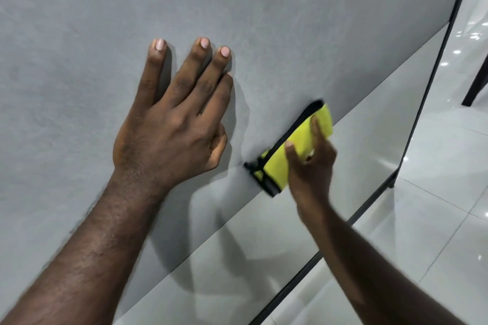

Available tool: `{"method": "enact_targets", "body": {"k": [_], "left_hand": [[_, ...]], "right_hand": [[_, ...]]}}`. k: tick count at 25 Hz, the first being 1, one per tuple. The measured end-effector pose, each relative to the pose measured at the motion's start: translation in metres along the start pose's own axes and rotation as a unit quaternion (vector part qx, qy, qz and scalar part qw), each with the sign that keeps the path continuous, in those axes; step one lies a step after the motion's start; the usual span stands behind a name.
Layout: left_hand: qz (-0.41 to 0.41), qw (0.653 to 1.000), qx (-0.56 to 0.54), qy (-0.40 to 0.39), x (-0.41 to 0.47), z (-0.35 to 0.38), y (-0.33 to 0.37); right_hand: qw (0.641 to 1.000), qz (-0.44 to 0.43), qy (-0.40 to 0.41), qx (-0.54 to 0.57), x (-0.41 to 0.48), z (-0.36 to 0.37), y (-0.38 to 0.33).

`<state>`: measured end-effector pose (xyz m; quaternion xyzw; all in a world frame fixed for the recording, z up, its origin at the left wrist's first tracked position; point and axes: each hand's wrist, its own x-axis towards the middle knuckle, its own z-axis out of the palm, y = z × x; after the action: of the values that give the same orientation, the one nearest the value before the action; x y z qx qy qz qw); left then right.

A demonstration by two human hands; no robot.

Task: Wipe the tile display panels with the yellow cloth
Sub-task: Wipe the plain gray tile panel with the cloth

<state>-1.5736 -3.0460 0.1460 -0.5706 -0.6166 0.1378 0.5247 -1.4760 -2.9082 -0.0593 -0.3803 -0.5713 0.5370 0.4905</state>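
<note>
The left hand point(169, 124) lies flat on the dark grey tile panel point(290, 21), fingers released and spread, the thumb tucked partly under the palm. To its right, the folded yellow cloth point(277, 169), black-edged, sits against the panel's lower edge, just above a paler panel point(356, 140). The right hand point(311, 163), blurred, presses it there with thumb and one finger laid straight across; its other fingers are hidden. Further right, a black frame point(427, 82) borders the glossy floor point(449, 192), where a dark leg point(475, 87) is cut off.
</note>
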Motion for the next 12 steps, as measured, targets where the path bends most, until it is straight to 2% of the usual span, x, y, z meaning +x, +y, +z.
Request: {"method": "enact_targets", "body": {"k": [2, 5, 6, 9, 11, 12], "left_hand": [[-0.001, 1.0, 0.003, 0.005, 0.0, 0.001, 0.001], [-0.001, 1.0, 0.01, 0.003, 0.0, 0.003, 0.001], [-0.003, 1.0, 0.014, 0.004, -0.001, 0.003, 0.001], [-0.003, 1.0, 0.019, 0.008, 0.0, 0.002, 0.001], [-0.006, 1.0, 0.007, 0.007, 0.001, 0.0, -0.001], [-0.005, 1.0, 0.002, 0.004, 0.001, -0.001, -0.002]], "right_hand": [[0.998, -0.01, 0.043, -0.047, 0.06, -0.014, 0.015], [0.979, 0.2, 0.044, 0.009, 0.067, -0.031, 0.041], [0.983, 0.181, 0.015, 0.001, 0.041, -0.031, 0.037], [0.997, -0.02, -0.071, 0.033, 0.0, -0.026, -0.002], [0.994, -0.105, -0.038, 0.0, 0.036, -0.022, -0.019], [0.995, -0.101, 0.004, -0.016, 0.059, -0.021, -0.018]]}}
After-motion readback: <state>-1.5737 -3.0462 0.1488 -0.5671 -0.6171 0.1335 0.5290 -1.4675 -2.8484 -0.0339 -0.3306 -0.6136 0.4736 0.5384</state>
